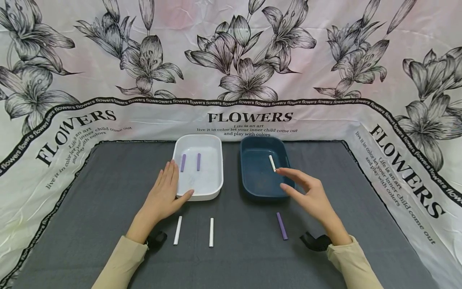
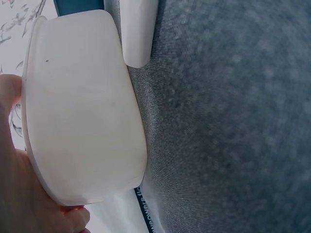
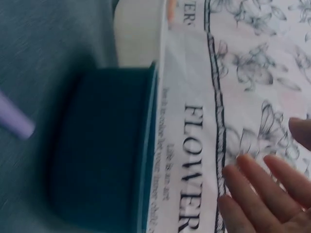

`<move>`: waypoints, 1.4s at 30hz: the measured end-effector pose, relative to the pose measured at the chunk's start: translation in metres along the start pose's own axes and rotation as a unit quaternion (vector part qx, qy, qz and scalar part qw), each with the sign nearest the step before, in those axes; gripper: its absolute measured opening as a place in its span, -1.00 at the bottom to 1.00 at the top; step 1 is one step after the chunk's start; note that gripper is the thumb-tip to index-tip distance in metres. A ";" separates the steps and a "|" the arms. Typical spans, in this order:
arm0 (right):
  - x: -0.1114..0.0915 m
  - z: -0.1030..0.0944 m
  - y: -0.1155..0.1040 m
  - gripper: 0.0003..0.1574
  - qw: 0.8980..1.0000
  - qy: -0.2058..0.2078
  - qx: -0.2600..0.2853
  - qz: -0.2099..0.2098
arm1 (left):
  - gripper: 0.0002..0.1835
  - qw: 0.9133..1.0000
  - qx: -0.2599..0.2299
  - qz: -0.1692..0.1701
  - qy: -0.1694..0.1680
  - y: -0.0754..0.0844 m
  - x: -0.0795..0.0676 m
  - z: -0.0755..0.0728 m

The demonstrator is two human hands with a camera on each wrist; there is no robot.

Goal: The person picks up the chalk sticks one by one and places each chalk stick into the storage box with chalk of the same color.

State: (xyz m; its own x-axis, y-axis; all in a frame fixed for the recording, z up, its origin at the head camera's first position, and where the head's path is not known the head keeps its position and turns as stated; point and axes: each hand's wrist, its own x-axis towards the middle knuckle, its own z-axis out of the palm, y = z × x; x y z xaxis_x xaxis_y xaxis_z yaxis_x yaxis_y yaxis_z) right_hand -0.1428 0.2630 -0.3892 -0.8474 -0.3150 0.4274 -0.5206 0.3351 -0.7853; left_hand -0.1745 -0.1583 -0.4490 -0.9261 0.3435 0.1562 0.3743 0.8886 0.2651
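My left hand (image 1: pixel 164 188) lies along the left side of a white tray (image 1: pixel 198 197), fingers straight, thumb at the near rim. In the left wrist view the white tray's (image 2: pixel 82 107) side fills much of the picture. Inside it are two purple chalk sticks (image 1: pixel 183 163). Over the right side of a dark blue tray (image 1: pixel 263 195) is my right hand (image 1: pixel 306 190), thumb and fingers spread apart. A white chalk stick (image 1: pixel 272 163) in that tray has its near end right at the fingertips. Spread, bare fingers (image 3: pixel 255 189) show in the right wrist view.
Two white chalk sticks (image 1: pixel 211 233) lie on the grey cloth (image 1: pixel 238 265) in front of the white tray. A purple chalk stick (image 1: pixel 282 226) lies in front of the blue tray. Behind both trays rises a flower-printed cloth (image 1: pixel 249 116).
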 end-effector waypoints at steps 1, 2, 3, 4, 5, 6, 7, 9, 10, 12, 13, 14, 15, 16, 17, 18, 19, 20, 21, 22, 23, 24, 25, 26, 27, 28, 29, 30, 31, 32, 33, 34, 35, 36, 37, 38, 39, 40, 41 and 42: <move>-0.003 -0.003 0.002 -0.39 1.000 -0.002 -0.002 0.000 | 0.09 1.000 0.000 0.000 0.000 0.000 0.000 0.000; -0.005 -0.005 0.004 -0.40 1.000 -0.003 -0.003 0.000 | 0.09 1.000 0.001 0.000 0.000 0.000 0.000 0.000; -0.008 -0.008 0.006 -0.40 1.000 -0.005 -0.005 -0.002 | 0.09 1.000 0.001 0.000 0.000 0.000 0.000 0.000; -0.010 -0.010 0.009 -0.42 1.000 -0.007 -0.008 -0.003 | 0.09 1.000 0.000 -0.001 -0.001 0.000 0.000 0.000; -0.013 -0.013 0.011 -0.44 1.000 -0.010 -0.010 -0.004 | 0.09 1.000 0.000 -0.001 -0.001 0.000 0.000 0.000; -0.016 -0.015 0.013 -0.46 1.000 -0.014 -0.012 -0.005 | 0.09 1.000 0.000 -0.001 -0.001 0.000 -0.001 0.000; -0.018 -0.017 0.015 -0.49 1.000 -0.019 -0.013 -0.005 | 0.09 1.000 0.000 -0.001 0.000 0.000 -0.001 0.000; -0.024 -0.020 0.019 -0.53 1.000 -0.026 -0.014 -0.001 | 0.09 1.000 0.000 -0.002 0.001 0.000 -0.001 0.001; -0.026 -0.021 0.021 -0.56 0.999 -0.029 -0.013 0.003 | 0.09 1.000 0.000 -0.001 0.002 0.000 -0.001 0.001; -0.032 -0.023 0.025 -0.59 0.999 -0.034 -0.006 0.010 | 0.09 1.000 0.002 0.000 0.004 0.000 -0.001 0.001; -0.035 -0.024 0.027 -0.60 0.999 -0.035 -0.001 0.016 | 0.09 1.000 0.002 -0.001 0.004 0.000 0.000 0.002; -0.037 -0.024 0.029 -0.62 0.999 -0.037 0.004 0.020 | 0.09 1.000 0.002 -0.001 0.003 0.000 0.000 0.002; -0.040 -0.025 0.031 -0.63 0.999 -0.039 0.010 0.025 | 0.09 1.000 0.001 -0.001 0.002 0.000 0.000 0.002; -0.043 -0.025 0.034 -0.64 0.999 -0.042 0.016 0.030 | 0.10 1.000 0.002 -0.002 -0.001 0.000 0.000 0.002; -0.045 -0.025 0.037 -0.65 0.998 -0.046 0.021 0.035 | 0.10 1.000 0.002 -0.002 -0.002 0.000 0.000 0.002; -0.048 -0.024 0.039 -0.66 0.998 -0.050 0.025 0.039 | 0.10 1.000 0.000 -0.002 -0.004 0.000 0.000 0.002; -0.050 -0.023 0.042 -0.68 0.997 -0.055 0.029 0.046 | 0.10 1.000 0.000 -0.003 -0.006 0.000 0.000 0.002; -0.052 -0.022 0.045 -0.69 0.996 -0.061 0.030 0.050 | 0.10 1.000 -0.002 -0.002 -0.007 -0.001 0.000 0.001; -0.054 -0.021 0.048 -0.69 0.996 -0.065 0.032 0.054 | 0.10 1.000 -0.002 -0.002 -0.008 -0.001 0.000 0.001; -0.056 -0.020 0.051 -0.70 0.995 -0.068 0.032 0.058 | 0.09 1.000 -0.003 -0.002 -0.008 -0.001 0.000 0.001; -0.057 -0.019 0.054 -0.71 0.995 -0.072 0.034 0.061 | 0.09 1.000 -0.004 -0.002 -0.008 -0.001 0.000 0.001; -0.059 -0.017 0.057 -0.71 0.994 -0.076 0.038 0.065 | 0.09 1.000 -0.004 -0.001 -0.008 -0.001 0.000 0.001; -0.060 -0.016 0.059 -0.70 0.994 -0.079 0.042 0.070 | 0.10 1.000 -0.004 -0.001 -0.008 -0.001 0.000 0.001; -0.061 -0.015 0.062 -0.70 0.993 -0.082 0.046 0.073 | 0.09 1.000 -0.004 -0.001 -0.008 0.000 0.000 0.001; -0.062 -0.014 0.063 -0.68 0.992 -0.085 0.053 0.077 | 0.09 1.000 -0.004 -0.001 -0.008 0.000 0.000 0.001; -0.063 -0.013 0.064 -0.66 0.991 -0.089 0.061 0.079 | 0.09 1.000 -0.004 -0.001 -0.008 0.000 0.000 0.001; -0.063 -0.012 0.065 -0.63 0.990 -0.093 0.065 0.080 | 0.09 1.000 -0.004 -0.001 -0.008 0.000 0.000 0.001; -0.064 -0.011 0.066 -0.60 0.990 -0.098 0.067 0.081 | 0.09 1.000 -0.004 -0.001 -0.007 0.000 0.000 0.001; -0.064 -0.011 0.068 -0.56 0.989 -0.103 0.067 0.081 | 0.09 1.000 -0.004 -0.001 -0.007 0.000 0.000 0.001; -0.065 -0.010 0.068 -0.52 0.988 -0.110 0.067 0.079 | 0.09 1.000 -0.004 -0.001 -0.007 -0.001 -0.001 0.001; -0.065 -0.010 0.069 -0.47 0.988 -0.119 0.068 0.078 | 0.09 1.000 -0.003 -0.002 -0.006 -0.001 -0.001 0.001; -0.066 -0.010 0.070 -0.43 0.987 -0.130 0.065 0.074 | 0.09 1.000 -0.003 -0.002 -0.006 -0.001 -0.001 0.001; -0.066 -0.010 0.072 -0.37 0.986 -0.142 0.059 0.070 | 0.09 1.000 -0.004 -0.002 -0.005 -0.001 -0.001 0.001; -0.067 -0.009 0.072 -0.32 0.984 -0.156 0.058 0.070 | 0.09 1.000 -0.004 -0.002 -0.005 0.000 -0.001 0.001; -0.068 -0.009 0.072 -0.25 0.981 -0.172 0.058 0.071 | 0.09 1.000 -0.005 -0.003 -0.006 0.000 -0.001 0.001; -0.069 -0.009 0.072 -0.18 0.978 -0.188 0.054 0.072 | 0.09 1.000 -0.005 -0.003 -0.006 0.000 -0.001 0.001; -0.069 -0.008 0.072 -0.11 0.975 -0.204 0.047 0.075 | 0.09 1.000 -0.005 -0.003 -0.006 0.000 -0.001 0.001; -0.070 -0.008 0.072 -0.05 0.972 -0.218 0.038 0.074 | 0.09 1.000 -0.006 -0.003 -0.006 0.000 -0.001 0.002; -0.071 -0.007 0.072 0.01 0.970 -0.231 0.029 0.076 | 0.10 1.000 -0.006 -0.003 -0.005 -0.001 -0.001 0.002; -0.072 -0.007 0.071 0.07 0.967 -0.240 0.018 0.079 | 0.10 1.000 -0.005 -0.003 -0.005 -0.001 -0.001 0.002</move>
State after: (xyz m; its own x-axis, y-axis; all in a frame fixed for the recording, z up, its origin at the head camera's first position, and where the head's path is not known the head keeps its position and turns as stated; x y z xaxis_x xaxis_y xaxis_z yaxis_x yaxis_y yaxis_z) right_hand -0.1195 0.3155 -0.4730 -0.7654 -0.6416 0.0493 -0.3769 0.3849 -0.8425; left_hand -0.1742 -0.1584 -0.4513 -0.9284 0.3422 0.1446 0.3699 0.8870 0.2762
